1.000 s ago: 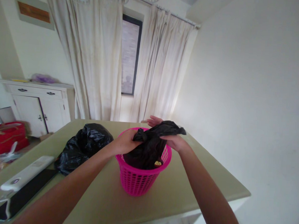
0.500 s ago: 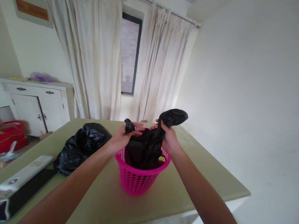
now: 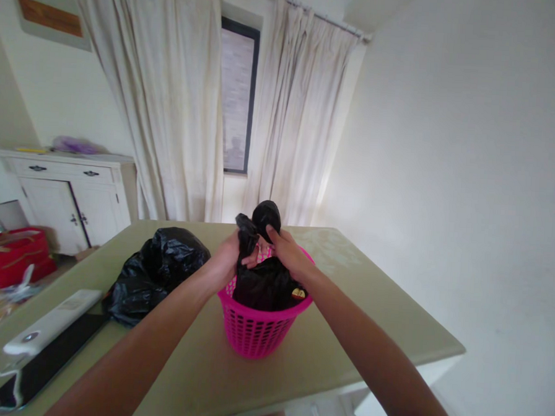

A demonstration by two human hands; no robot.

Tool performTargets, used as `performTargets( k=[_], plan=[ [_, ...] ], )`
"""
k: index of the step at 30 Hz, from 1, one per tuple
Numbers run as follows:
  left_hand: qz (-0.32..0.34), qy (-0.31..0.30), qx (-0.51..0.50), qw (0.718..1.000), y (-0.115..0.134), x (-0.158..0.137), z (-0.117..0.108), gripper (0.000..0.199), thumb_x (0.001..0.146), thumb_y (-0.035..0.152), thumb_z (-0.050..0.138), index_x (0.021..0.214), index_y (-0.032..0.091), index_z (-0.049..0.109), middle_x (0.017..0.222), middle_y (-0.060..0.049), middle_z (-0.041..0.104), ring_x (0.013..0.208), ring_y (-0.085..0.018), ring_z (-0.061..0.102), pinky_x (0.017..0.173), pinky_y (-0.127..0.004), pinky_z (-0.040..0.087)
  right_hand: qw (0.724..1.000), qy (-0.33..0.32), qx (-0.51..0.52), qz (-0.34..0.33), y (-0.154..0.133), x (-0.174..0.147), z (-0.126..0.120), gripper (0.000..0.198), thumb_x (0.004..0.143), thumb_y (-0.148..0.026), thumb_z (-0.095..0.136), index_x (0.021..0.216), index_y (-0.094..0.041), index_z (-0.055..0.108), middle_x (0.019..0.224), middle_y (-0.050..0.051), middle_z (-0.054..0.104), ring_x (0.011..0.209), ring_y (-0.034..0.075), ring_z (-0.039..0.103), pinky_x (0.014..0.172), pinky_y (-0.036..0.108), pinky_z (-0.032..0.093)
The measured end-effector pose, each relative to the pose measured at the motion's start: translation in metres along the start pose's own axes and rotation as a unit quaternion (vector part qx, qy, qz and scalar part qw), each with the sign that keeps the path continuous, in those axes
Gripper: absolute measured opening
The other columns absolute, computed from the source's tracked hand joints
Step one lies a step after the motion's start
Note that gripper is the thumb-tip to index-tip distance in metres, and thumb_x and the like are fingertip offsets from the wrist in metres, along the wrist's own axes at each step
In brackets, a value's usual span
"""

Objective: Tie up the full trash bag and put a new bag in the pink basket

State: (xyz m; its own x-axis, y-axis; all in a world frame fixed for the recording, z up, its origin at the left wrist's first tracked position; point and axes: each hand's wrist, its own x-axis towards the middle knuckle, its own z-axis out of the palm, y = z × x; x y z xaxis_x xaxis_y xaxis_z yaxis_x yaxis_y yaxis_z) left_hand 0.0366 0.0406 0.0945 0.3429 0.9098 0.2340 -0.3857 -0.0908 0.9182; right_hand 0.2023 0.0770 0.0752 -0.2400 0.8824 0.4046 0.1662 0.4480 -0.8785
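Observation:
A pink plastic basket (image 3: 257, 331) stands on the pale green table (image 3: 356, 311), lined with a black bin bag (image 3: 264, 285) that bulges inside it. My left hand (image 3: 228, 258) grips one gathered corner of the bag's top, just above the rim. Close beside it, my right hand (image 3: 287, 249) holds the other gathered end, which sticks up as a black knob. Both ends meet over the middle of the basket. A small yellow-and-dark scrap shows at the bag's right edge.
A second crumpled black bag (image 3: 157, 270) lies on the table left of the basket. A white remote-like device (image 3: 50, 329) rests on a black slab at the near left. A white cabinet (image 3: 73, 197), a red bag (image 3: 12, 256) and curtains stand behind.
My hands have drawn together, bringing the bag's two gathered ends from either side of the basket to its middle. The view has shifted slightly.

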Motion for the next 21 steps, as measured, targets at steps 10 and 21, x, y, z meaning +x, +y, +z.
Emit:
performTargets(
  k=[10, 21],
  plan=[
    [-0.003, 0.094, 0.095, 0.991, -0.008, 0.012, -0.008, 0.061, 0.08, 0.068, 0.081, 0.114, 0.019, 0.073, 0.057, 0.003, 0.06, 0.047, -0.014, 0.054, 0.044, -0.024, 0.034, 0.98, -0.181, -0.045, -0.07, -0.037, -0.02, -0.008, 0.046, 0.092, -0.048, 0.075, 0.128, -0.022, 0.063, 0.116, 0.005, 0.072, 0.113, 0.025, 0.066, 0.104, 0.041, 0.053],
    [0.211, 0.04, 0.506, 0.835, -0.011, 0.0, -0.013, 0.059, 0.102, 0.021, 0.046, 0.161, 0.025, 0.048, 0.099, -0.006, 0.079, 0.095, -0.025, 0.076, 0.088, -0.038, 0.061, 0.995, 0.054, 0.064, 0.056, -0.007, 0.005, 0.002, 0.04, 0.085, -0.057, 0.073, 0.087, -0.017, 0.069, 0.077, 0.0, 0.067, 0.072, 0.015, 0.058, 0.07, 0.029, 0.047]
  ],
)
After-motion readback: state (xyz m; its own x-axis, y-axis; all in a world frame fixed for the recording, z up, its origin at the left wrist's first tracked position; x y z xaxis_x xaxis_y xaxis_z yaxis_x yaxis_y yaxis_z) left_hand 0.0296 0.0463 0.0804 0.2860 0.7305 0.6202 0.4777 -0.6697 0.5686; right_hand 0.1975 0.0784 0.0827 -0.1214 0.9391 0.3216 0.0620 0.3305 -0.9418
